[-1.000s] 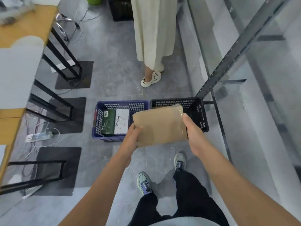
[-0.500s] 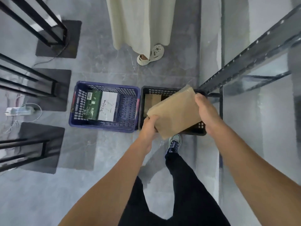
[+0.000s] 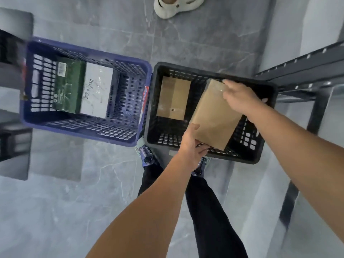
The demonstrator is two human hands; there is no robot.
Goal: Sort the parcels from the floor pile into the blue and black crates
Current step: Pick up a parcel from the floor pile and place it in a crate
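Observation:
A flat brown paper parcel point(image 3: 214, 116) hangs tilted over the black crate point(image 3: 268, 131). My left hand point(image 3: 191, 146) grips its near lower corner and my right hand point(image 3: 240, 97) grips its far upper edge. Another brown parcel point(image 3: 173, 98) lies on the black crate's floor at the left. To the left stands the blue crate point(image 3: 33, 120), which holds a green parcel point(image 3: 68, 86) and a white parcel point(image 3: 97, 92) side by side.
A dark metal shelf frame point(image 3: 305, 66) stands right beside the black crate. Another person's white shoe point(image 3: 176, 6) is on the grey floor beyond the crates. My own feet point(image 3: 146, 155) are just in front of the crates. Dark table bases point(image 3: 13, 144) sit at left.
I have stepped closer and looked further down. Both hands have carried the brown parcel from in front of the crates to over the black crate and lower into it.

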